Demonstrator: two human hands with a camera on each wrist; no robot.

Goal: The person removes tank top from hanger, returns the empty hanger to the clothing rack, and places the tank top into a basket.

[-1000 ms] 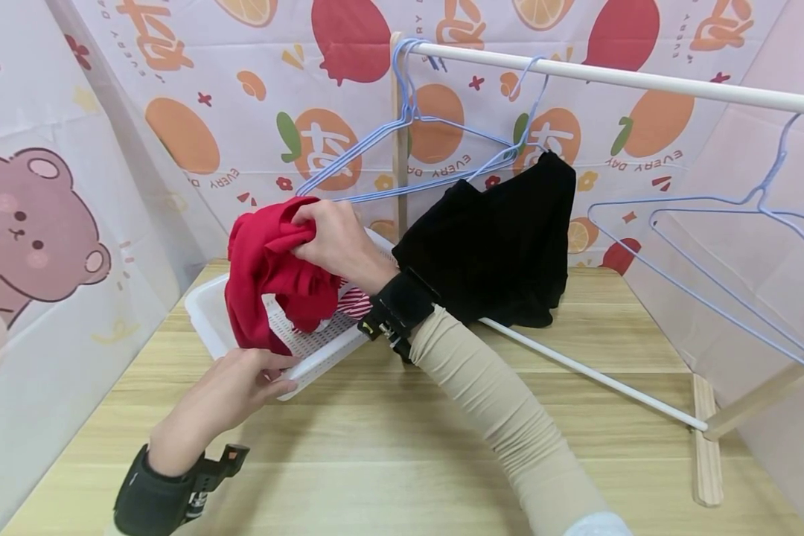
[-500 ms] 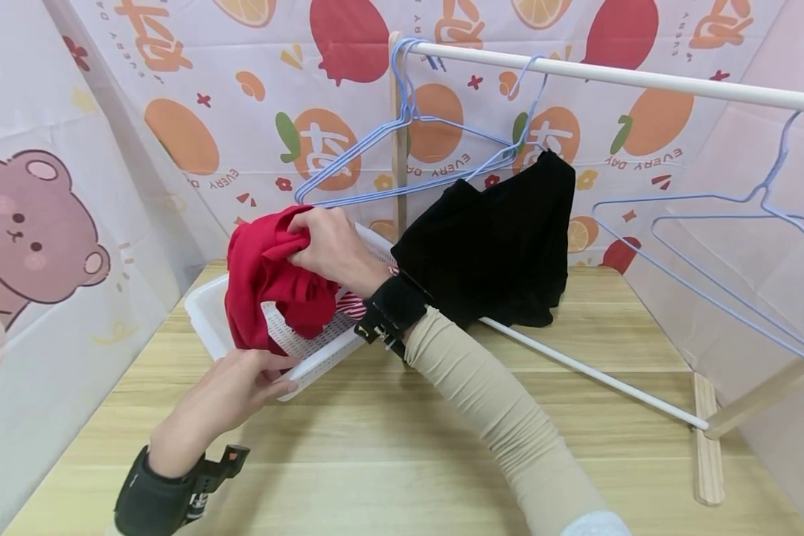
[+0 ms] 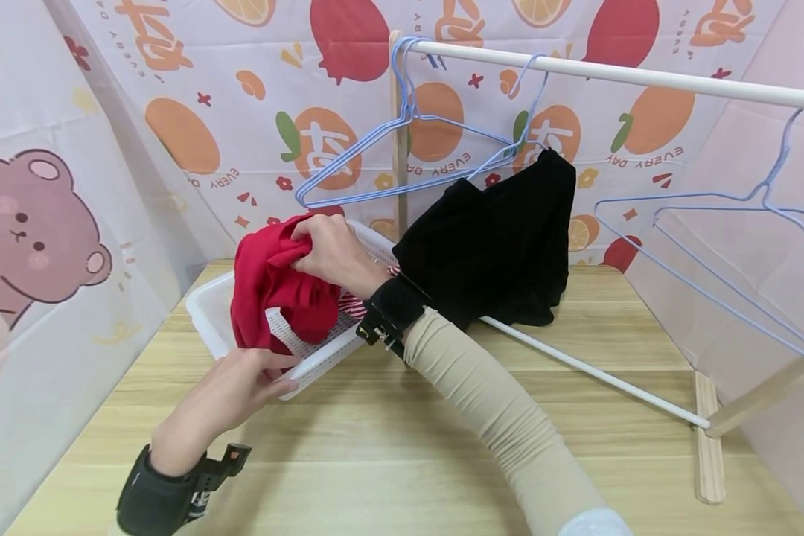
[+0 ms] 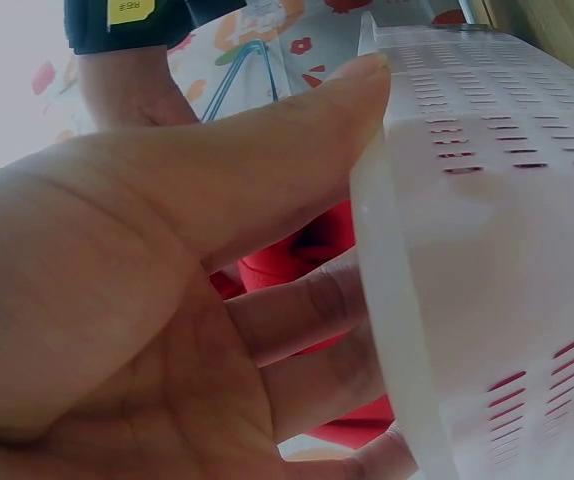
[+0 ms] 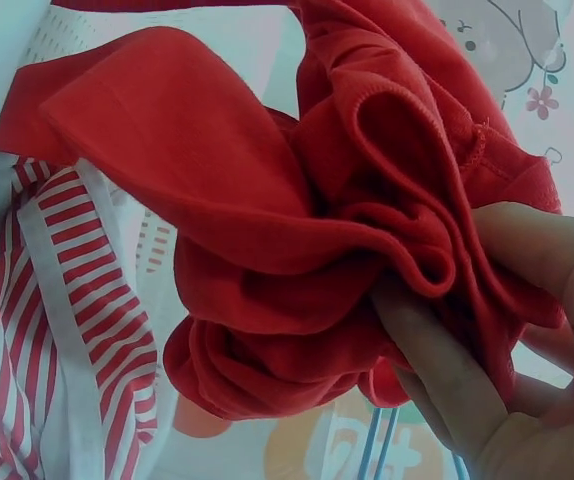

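Note:
A bunched red garment (image 3: 261, 275) hangs over and inside the white perforated basket (image 3: 324, 365), its exact kind hidden by the folds. My right hand (image 3: 335, 253) pinches its upper part; in the right wrist view, thumb and fingers (image 5: 437, 370) grip the folded cloth. At the basket's near left corner my left hand (image 3: 234, 387) holds the rim. The left wrist view has the thumb outside the basket wall (image 4: 507, 240) and the other fingers inside. A red-and-white striped garment (image 5: 57, 320) lies in the basket beside the red cloth.
A black garment (image 3: 489, 246) hangs on a blue hanger from the white rail (image 3: 610, 74), just right of my right wrist. Several blue wire hangers (image 3: 355, 152) hang at the rail's left end, others (image 3: 730, 201) at right. A low white bar (image 3: 596, 372) crosses the wooden table (image 3: 388, 461).
My right hand has lowered slightly, and the top of the red garment has sunk a little towards the basket. My left hand stays on the rim.

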